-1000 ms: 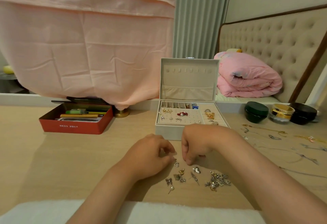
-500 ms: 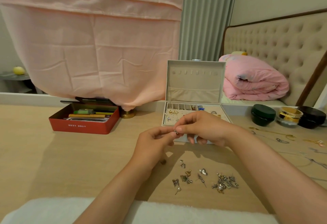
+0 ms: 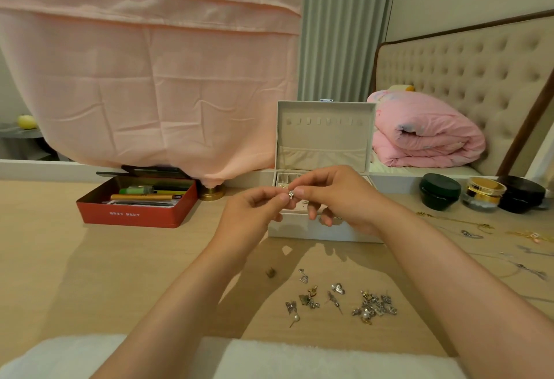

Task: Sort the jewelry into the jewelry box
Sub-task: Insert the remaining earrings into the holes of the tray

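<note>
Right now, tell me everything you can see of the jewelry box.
The jewelry box is a cream rectangular case, open on the wooden table near its far edge. Its lid stands upright, fabric-lined, with a row of small tabs up top, a gathered pocket below and a metal clasp on its upper edge. Only a few small back compartments of the tray show; the left hand and right hand, pinching a small silver piece, hide the rest. Contact with the box cannot be told.
</note>
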